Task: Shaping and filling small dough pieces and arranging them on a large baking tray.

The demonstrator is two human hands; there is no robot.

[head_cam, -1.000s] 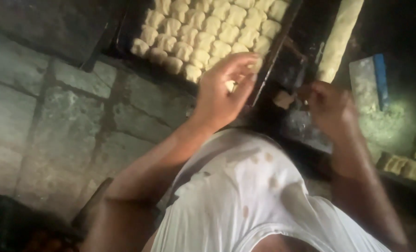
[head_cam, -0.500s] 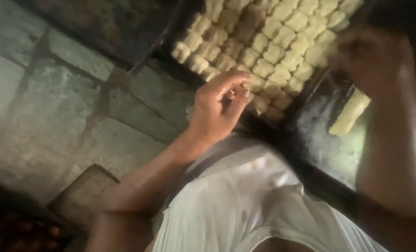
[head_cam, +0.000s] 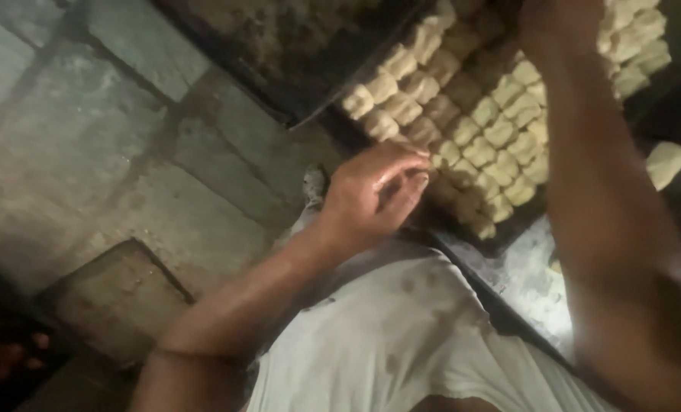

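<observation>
Right hand (head_cam: 554, 19) reached further over dough tray (head_cam: 310, 114), fingers cropped; left hand (head_cam: 375, 194) loosely curled, grasp unclear

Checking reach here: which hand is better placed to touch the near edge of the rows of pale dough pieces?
Probably the left hand: its curled fingers sit right at the near edge of the pale square dough pieces on the dark metal tray. The right hand is over the far rows.

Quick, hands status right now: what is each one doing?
Left hand: fingers curled, at the near edge of the tray of dough pieces; holding anything cannot be told.
Right hand: over the tray's far side, mostly cut off; cannot be told.
</observation>
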